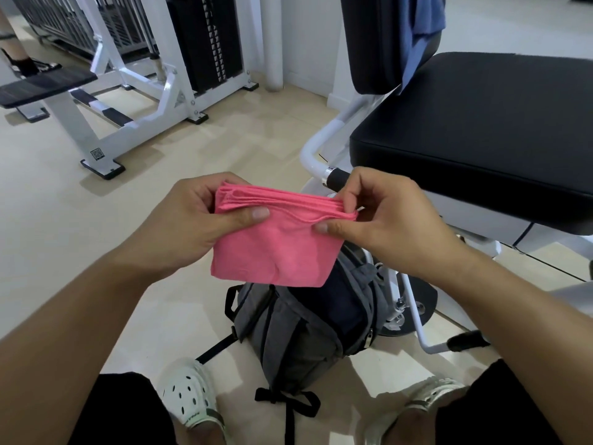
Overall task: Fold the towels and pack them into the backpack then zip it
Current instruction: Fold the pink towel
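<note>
A pink towel (276, 248), folded into a small thick rectangle, hangs in the air in front of me. My left hand (192, 220) pinches its upper left corner, thumb on the near face. My right hand (382, 220) pinches the upper right corner the same way. Right below the towel, a grey backpack (308, 335) stands on the floor between my feet with its top open; the towel hides part of the opening. A blue towel (420, 30) is draped over the backrest of the machine at the top right.
A gym machine with a black padded seat (481, 130) and white frame stands to the right, close to the backpack. A white weight machine (134, 91) stands at the back left. Another person's foot (25, 64) rests on a footplate at the far left. The floor is beige tile.
</note>
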The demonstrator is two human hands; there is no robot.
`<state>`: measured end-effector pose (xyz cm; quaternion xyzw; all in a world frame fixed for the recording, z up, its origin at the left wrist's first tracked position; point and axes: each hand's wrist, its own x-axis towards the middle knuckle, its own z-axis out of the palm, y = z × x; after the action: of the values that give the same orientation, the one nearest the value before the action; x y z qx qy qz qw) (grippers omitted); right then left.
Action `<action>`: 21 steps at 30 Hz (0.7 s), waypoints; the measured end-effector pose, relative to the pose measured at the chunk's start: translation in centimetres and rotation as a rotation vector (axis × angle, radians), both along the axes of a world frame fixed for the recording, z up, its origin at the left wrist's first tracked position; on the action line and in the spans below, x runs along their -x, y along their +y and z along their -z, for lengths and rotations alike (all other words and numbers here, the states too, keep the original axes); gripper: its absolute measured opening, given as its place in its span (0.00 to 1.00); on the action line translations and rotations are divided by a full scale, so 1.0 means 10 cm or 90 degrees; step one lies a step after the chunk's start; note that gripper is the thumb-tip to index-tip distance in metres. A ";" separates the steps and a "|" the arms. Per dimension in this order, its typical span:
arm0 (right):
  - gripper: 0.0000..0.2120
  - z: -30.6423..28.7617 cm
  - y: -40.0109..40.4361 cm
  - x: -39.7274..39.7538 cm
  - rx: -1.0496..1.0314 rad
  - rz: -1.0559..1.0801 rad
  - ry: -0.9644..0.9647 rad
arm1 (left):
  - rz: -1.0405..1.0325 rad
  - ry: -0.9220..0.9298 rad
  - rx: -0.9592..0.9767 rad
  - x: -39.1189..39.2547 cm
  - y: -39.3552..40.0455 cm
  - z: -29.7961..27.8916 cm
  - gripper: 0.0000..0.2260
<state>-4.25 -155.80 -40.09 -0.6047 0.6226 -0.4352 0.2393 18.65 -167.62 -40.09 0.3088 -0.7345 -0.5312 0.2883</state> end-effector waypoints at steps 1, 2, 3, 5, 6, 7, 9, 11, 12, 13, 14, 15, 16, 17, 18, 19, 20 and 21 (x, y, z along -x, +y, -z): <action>0.22 -0.01 0.00 -0.01 0.000 0.014 0.001 | -0.002 -0.007 0.007 0.00 -0.01 0.01 0.10; 0.21 -0.02 -0.01 -0.01 -0.004 0.024 0.004 | -0.004 -0.009 0.009 0.00 -0.01 0.02 0.10; 0.20 -0.02 -0.01 -0.01 -0.017 0.028 0.012 | -0.006 -0.008 0.004 0.00 -0.01 0.02 0.10; 0.18 -0.04 -0.02 0.01 -0.074 0.016 0.032 | -0.006 -0.005 -0.010 0.00 -0.01 0.03 0.11; 0.20 -0.05 -0.01 0.01 -0.109 0.000 0.044 | -0.006 -0.011 -0.013 0.01 0.00 0.04 0.12; 0.24 -0.06 0.00 0.01 -0.143 -0.019 0.065 | -0.005 -0.022 -0.013 0.02 0.02 0.05 0.13; 0.34 -0.08 0.03 -0.07 -0.190 -0.037 0.137 | 0.007 -0.050 -0.006 0.06 0.08 0.07 0.13; 0.39 -0.07 0.05 -0.18 -0.193 -0.034 0.191 | 0.021 -0.064 -0.004 0.11 0.14 0.07 0.14; 0.36 -0.06 0.04 -0.22 -0.180 -0.030 0.204 | 0.029 -0.069 -0.001 0.13 0.16 0.07 0.14; 0.31 -0.04 0.03 -0.25 -0.167 -0.022 0.217 | 0.030 -0.072 0.001 0.14 0.18 0.06 0.14; 0.26 -0.03 0.02 -0.27 -0.158 -0.005 0.224 | 0.021 -0.076 0.012 0.16 0.17 0.06 0.14; 0.22 -0.03 0.01 -0.27 -0.154 0.014 0.223 | 0.004 -0.082 0.031 0.16 0.16 0.07 0.15; 0.20 -0.04 0.00 -0.25 -0.152 0.028 0.215 | -0.015 -0.091 0.049 0.15 0.14 0.09 0.17; 0.18 -0.04 -0.01 -0.24 -0.152 0.033 0.206 | -0.028 -0.100 0.050 0.14 0.13 0.11 0.19; 0.17 -0.05 -0.01 -0.23 -0.153 0.031 0.196 | -0.026 -0.109 0.032 0.14 0.12 0.12 0.22; 0.16 -0.06 -0.01 -0.22 -0.153 0.028 0.183 | -0.005 -0.125 -0.002 0.12 0.10 0.13 0.23; 0.16 -0.06 -0.02 -0.21 -0.152 0.028 0.164 | 0.030 -0.150 -0.041 0.12 0.10 0.13 0.22; 0.16 -0.08 -0.02 -0.19 -0.148 0.032 0.142 | 0.068 -0.175 -0.073 0.11 0.10 0.13 0.19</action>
<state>-2.37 -155.99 -39.34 -0.6018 0.7065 -0.2961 0.2262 17.57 -166.58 -41.38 0.3552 -0.7505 -0.5398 0.1383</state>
